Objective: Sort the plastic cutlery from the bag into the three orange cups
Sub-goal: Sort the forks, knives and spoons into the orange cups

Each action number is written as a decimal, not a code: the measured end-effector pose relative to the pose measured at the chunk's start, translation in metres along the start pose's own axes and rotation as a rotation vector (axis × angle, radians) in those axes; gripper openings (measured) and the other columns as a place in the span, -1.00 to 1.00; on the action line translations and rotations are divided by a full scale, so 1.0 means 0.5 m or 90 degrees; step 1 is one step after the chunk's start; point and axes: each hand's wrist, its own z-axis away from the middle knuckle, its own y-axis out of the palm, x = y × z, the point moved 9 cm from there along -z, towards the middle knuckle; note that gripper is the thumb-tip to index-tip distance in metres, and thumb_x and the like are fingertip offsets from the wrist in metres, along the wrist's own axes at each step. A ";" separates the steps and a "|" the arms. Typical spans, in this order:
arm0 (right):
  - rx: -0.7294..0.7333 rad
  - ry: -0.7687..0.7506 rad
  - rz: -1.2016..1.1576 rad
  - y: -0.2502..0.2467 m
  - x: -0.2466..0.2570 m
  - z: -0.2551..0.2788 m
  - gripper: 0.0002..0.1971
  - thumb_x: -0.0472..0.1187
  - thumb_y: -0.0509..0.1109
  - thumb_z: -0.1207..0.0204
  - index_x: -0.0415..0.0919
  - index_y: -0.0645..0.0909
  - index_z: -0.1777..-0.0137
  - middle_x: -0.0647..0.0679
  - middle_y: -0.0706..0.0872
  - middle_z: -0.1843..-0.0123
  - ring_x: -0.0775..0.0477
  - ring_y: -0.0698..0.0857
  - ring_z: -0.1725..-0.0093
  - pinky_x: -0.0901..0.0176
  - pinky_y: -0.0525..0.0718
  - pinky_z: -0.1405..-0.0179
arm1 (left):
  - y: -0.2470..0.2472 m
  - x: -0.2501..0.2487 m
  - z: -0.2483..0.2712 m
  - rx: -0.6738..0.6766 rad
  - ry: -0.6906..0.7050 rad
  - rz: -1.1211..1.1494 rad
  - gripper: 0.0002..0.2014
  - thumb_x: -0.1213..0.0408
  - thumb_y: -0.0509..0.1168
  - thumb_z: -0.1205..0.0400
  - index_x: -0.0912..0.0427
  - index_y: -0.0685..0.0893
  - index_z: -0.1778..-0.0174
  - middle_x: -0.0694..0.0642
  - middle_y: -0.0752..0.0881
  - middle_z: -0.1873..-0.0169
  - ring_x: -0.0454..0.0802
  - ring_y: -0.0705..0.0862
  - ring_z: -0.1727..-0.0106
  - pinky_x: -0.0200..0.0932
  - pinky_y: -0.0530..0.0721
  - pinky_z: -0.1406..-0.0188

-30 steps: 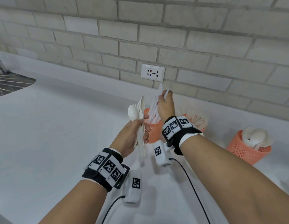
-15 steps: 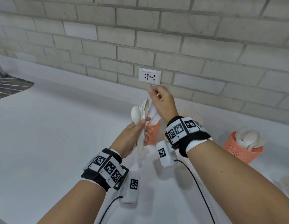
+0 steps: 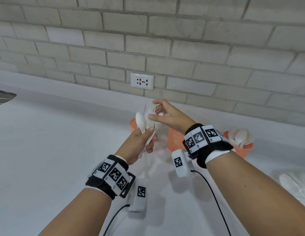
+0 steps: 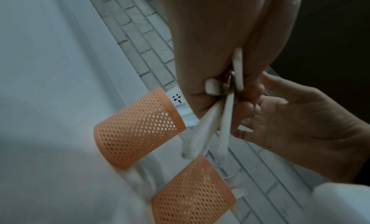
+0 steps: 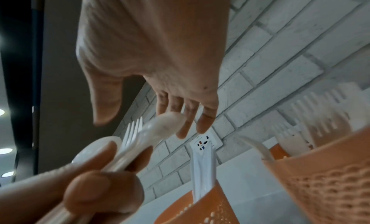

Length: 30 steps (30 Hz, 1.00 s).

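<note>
Against the wall, three orange cups (image 3: 176, 139) stand.

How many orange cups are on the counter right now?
3. Left cup behind the held cutlery, middle cup largely hidden by the right wrist, right cup holding spoons.

The left cup (image 3: 133, 125) sits mostly hidden behind the cutlery bundle (image 3: 149, 126); the bag (image 3: 296, 186) is blurred and cut off at the picture's edge.
</note>
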 end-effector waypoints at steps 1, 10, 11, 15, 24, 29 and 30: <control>0.012 0.002 0.015 -0.005 -0.006 0.006 -0.43 -0.19 0.47 -0.46 -0.16 0.37 -0.44 -0.03 0.54 -0.02 0.17 0.54 0.09 0.38 0.44 0.03 | 0.012 0.002 -0.001 0.015 -0.002 -0.015 -0.75 0.22 0.08 -0.74 0.23 0.47 0.22 -0.09 0.52 0.59 -0.15 0.33 0.62 -0.31 0.42 0.57; -0.087 0.045 -0.130 -0.132 -0.026 0.043 -0.85 -0.36 0.30 -0.58 -0.06 0.55 0.10 0.04 0.66 0.21 0.19 0.64 0.33 0.37 0.55 0.38 | 0.086 0.039 -0.006 0.107 -0.048 -0.082 -0.90 0.33 0.18 -0.69 0.23 0.56 -0.05 0.01 0.54 0.39 -0.15 0.42 0.54 -0.29 0.47 0.48; -0.142 0.030 -0.136 -0.161 -0.023 0.042 -0.86 -0.34 0.26 -0.61 -0.07 0.52 0.06 0.03 0.64 0.19 0.13 0.62 0.30 0.35 0.54 0.42 | 0.084 0.046 -0.008 0.096 -0.058 -0.085 -0.89 0.35 0.18 -0.69 0.23 0.56 -0.08 0.01 0.53 0.39 -0.16 0.42 0.54 -0.29 0.47 0.49; -0.446 -0.070 -0.141 -0.291 -0.005 0.072 -0.87 -0.36 0.16 -0.64 -0.16 0.41 -0.11 0.01 0.57 0.21 0.05 0.57 0.34 0.28 0.61 0.49 | 0.068 0.068 -0.015 0.033 -0.078 -0.092 -0.86 0.36 0.12 -0.71 0.26 0.57 -0.04 0.01 0.45 0.39 -0.18 0.38 0.56 -0.32 0.45 0.53; -0.421 -0.083 0.157 -0.230 -0.081 0.062 -0.75 -0.38 0.07 -0.65 -0.26 0.56 -0.17 0.11 0.42 0.46 0.17 0.46 0.48 0.45 0.40 0.47 | 0.094 0.052 -0.016 0.032 -0.083 -0.027 -0.85 0.39 0.08 -0.72 0.20 0.48 0.14 0.06 0.47 0.38 -0.14 0.43 0.52 -0.24 0.49 0.44; -0.210 0.075 0.418 -0.162 -0.151 0.035 -0.65 -0.25 0.06 -0.68 -0.12 0.55 -0.37 -0.18 0.56 -0.34 -0.23 0.39 -0.41 -0.06 0.34 -0.36 | 0.102 0.040 -0.015 0.025 -0.087 0.012 -0.79 0.57 0.04 -0.64 0.25 0.53 0.06 0.11 0.50 0.35 -0.09 0.47 0.47 -0.22 0.52 0.41; -0.230 0.053 0.438 -0.164 -0.131 0.041 -0.63 -0.24 0.07 -0.68 -0.13 0.50 -0.42 -0.18 0.48 -0.43 -0.22 0.32 -0.45 -0.06 0.28 -0.39 | 0.105 0.037 -0.015 0.026 -0.082 0.014 -0.79 0.57 0.04 -0.64 0.25 0.53 0.06 0.11 0.50 0.35 -0.08 0.48 0.46 -0.22 0.52 0.40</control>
